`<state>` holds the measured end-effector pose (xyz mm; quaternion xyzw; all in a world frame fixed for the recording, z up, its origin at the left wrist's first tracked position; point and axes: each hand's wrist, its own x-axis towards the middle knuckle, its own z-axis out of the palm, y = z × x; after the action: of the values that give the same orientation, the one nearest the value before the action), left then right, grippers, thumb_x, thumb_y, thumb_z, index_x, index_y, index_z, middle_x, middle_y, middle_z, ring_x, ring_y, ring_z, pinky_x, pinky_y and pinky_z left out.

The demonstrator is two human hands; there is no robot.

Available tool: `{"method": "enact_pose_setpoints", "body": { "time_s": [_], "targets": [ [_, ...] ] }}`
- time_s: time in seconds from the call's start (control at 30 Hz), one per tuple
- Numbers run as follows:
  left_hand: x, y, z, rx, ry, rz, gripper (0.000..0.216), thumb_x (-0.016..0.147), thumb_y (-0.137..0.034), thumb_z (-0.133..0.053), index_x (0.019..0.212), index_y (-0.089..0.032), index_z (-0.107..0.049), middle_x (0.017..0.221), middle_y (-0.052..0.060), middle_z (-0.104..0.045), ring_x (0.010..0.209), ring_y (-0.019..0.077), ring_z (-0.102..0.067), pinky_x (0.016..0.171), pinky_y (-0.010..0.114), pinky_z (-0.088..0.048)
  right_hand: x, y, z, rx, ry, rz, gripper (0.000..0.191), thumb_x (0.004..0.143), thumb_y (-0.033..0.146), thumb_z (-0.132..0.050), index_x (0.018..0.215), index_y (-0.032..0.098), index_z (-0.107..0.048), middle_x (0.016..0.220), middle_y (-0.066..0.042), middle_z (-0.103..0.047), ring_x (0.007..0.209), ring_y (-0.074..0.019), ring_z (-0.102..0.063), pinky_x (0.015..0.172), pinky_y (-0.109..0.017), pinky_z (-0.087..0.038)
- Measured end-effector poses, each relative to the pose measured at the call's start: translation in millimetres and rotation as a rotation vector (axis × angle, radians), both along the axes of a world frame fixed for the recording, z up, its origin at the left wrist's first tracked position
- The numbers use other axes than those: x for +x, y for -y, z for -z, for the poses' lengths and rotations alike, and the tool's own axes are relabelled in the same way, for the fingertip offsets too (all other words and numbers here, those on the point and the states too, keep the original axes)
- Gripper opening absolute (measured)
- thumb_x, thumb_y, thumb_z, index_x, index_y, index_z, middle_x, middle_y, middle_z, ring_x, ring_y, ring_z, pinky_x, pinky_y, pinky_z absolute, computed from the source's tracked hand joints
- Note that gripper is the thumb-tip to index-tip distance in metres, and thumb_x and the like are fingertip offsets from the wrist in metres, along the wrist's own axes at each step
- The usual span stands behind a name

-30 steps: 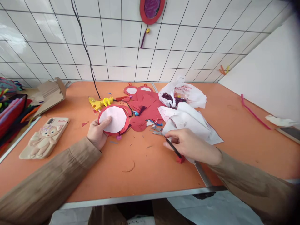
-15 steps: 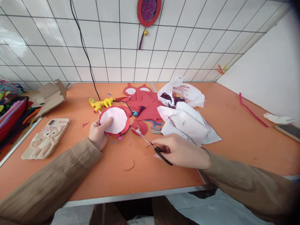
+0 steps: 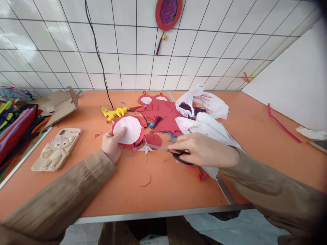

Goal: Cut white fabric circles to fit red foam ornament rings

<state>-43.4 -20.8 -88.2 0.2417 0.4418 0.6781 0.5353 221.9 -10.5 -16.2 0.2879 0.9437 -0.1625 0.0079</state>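
Note:
My left hand (image 3: 112, 144) grips a round red disc (image 3: 142, 136) faced with a white paper circle (image 3: 129, 130), thumb on top of the white. A small purple bell or bead (image 3: 134, 149) shows at the disc's lower edge. My right hand (image 3: 204, 150) is closed around the black handles of a pair of scissors (image 3: 182, 157). The blades point left toward the disc's lower right edge. Close to their tips is a thin white paper scrap (image 3: 146, 148). Behind the blades a loose red circle (image 3: 153, 140) lies on the table.
A yellow glue gun (image 3: 112, 113) lies behind the disc. Red sheets (image 3: 166, 117), a white plastic bag (image 3: 214, 103) and white sheets (image 3: 209, 124) are piled beyond my right hand. Left are a phone in a cartoon case (image 3: 57, 149) and torn cardboard (image 3: 63, 103).
The scissors have turned more level, and my right hand has risen over the white sheets. The white scrap is lower. Sheets and a red piece now show below my right hand.

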Motion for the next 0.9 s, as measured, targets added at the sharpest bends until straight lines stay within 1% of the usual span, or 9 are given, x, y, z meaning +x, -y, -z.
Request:
{"method": "enact_pose_setpoints", "body": {
  "time_s": [0.17, 0.37, 0.43, 0.5, 0.57, 0.63, 0.7, 0.8, 0.9],
  "targets": [
    [1.0, 0.5, -1.6, 0.001, 0.009, 0.001, 0.047, 0.041, -0.032, -0.093, 0.079, -0.011, -0.073, 0.073, 0.009, -0.076, 0.076, 0.0298, -0.074, 0.062, 0.034, -0.062, -12.2, 6.0, 12.0, 0.003, 0.097, -0.035, 0.014, 0.08, 0.012, -0.051, 0.072, 0.017, -0.061, 0.069, -0.001, -0.047, 0.064, -0.0128, -0.042, 0.06, -0.026, -0.026],
    [4.0, 2.2, -4.6, -0.005, 0.002, 0.003, 0.048, 0.039, -0.033, -0.094, 0.076, -0.011, -0.073, 0.069, 0.009, -0.076, 0.077, 0.0313, -0.074, 0.065, 0.036, -0.062, -17.4, 8.1, 26.6, 0.003, 0.131, -0.039, 0.024, 0.084, 0.012, -0.054, 0.101, 0.018, -0.07, 0.087, -0.006, -0.056, 0.077, -0.0179, -0.054, 0.063, -0.027, -0.034],
    [4.4, 2.6, -4.8, -0.001, -0.001, 0.008, 0.047, 0.04, -0.033, -0.093, 0.075, -0.011, -0.073, 0.069, 0.009, -0.076, 0.075, 0.0303, -0.074, 0.064, 0.035, -0.062, -17.5, 6.7, 27.2, 0.004, 0.158, -0.038, 0.028, 0.083, 0.01, -0.055, 0.106, 0.017, -0.07, 0.092, -0.008, -0.057, 0.077, -0.0182, -0.057, 0.062, -0.027, -0.036],
    [4.2, 2.8, -4.4, 0.0, -0.004, 0.01, 0.045, 0.04, -0.033, -0.093, 0.074, -0.011, -0.072, 0.069, 0.009, -0.076, 0.073, 0.0301, -0.074, 0.063, 0.035, -0.062, -16.6, 4.2, 25.3, -0.022, 0.161, -0.08, 0.032, 0.083, 0.007, -0.056, 0.111, 0.016, -0.069, 0.095, -0.009, -0.059, 0.078, -0.0179, -0.059, 0.064, -0.027, -0.038],
    [4.0, 2.8, -3.3, 0.0, -0.005, 0.011, 0.045, 0.041, -0.033, -0.093, 0.074, -0.011, -0.072, 0.069, 0.009, -0.076, 0.074, 0.0307, -0.074, 0.064, 0.037, -0.062, -17.6, 1.1, 23.0, -0.028, 0.115, -0.105, 0.03, 0.085, 0.008, -0.056, 0.11, 0.017, -0.069, 0.094, -0.009, -0.063, 0.081, -0.0186, -0.061, 0.067, -0.027, -0.04],
    [4.2, 2.8, -2.2, 0.003, -0.006, 0.018, 0.044, 0.042, -0.032, -0.093, 0.075, -0.011, -0.072, 0.07, 0.01, -0.076, 0.076, 0.0317, -0.074, 0.066, 0.038, -0.062, -23.6, -2.6, 22.8, 0.021, 0.029, -0.065, 0.023, 0.089, 0.014, -0.055, 0.104, 0.017, -0.071, 0.092, -0.008, -0.067, 0.085, -0.0195, -0.062, 0.071, -0.029, -0.041],
    [4.8, 2.8, -1.8, 0.015, -0.005, 0.03, 0.044, 0.043, -0.032, -0.093, 0.076, -0.011, -0.073, 0.071, 0.01, -0.076, 0.079, 0.0323, -0.074, 0.069, 0.039, -0.062, -35.6, -7.4, 26.2, 0.094, -0.042, -0.012, 0.021, 0.091, 0.016, -0.053, 0.101, 0.017, -0.072, 0.092, -0.007, -0.068, 0.088, -0.0191, -0.063, 0.073, -0.028, -0.04],
    [5.7, 3.3, -2.7, 0.031, -0.005, 0.04, 0.043, 0.043, -0.032, -0.093, 0.075, -0.011, -0.073, 0.071, 0.01, -0.076, 0.082, 0.0327, -0.073, 0.071, 0.038, -0.061, -58.8, -16.2, 36.8, 0.167, 0.003, -0.06, 0.022, 0.091, 0.019, -0.057, 0.109, 0.02, -0.07, 0.098, -0.007, -0.068, 0.087, -0.0177, -0.062, 0.066, -0.027, -0.036],
    [5.5, 3.7, -4.1, 0.02, -0.009, 0.036, 0.044, 0.041, -0.033, -0.093, 0.072, -0.011, -0.072, 0.069, 0.01, -0.076, 0.082, 0.0333, -0.073, 0.07, 0.039, -0.061, -75.8, -23.1, 47.1, 0.195, 0.039, -0.096, 0.017, 0.092, 0.024, -0.056, 0.099, 0.018, -0.07, 0.102, -0.008, -0.068, 0.087, -0.018, -0.061, 0.062, -0.026, -0.033]
  ]
}}
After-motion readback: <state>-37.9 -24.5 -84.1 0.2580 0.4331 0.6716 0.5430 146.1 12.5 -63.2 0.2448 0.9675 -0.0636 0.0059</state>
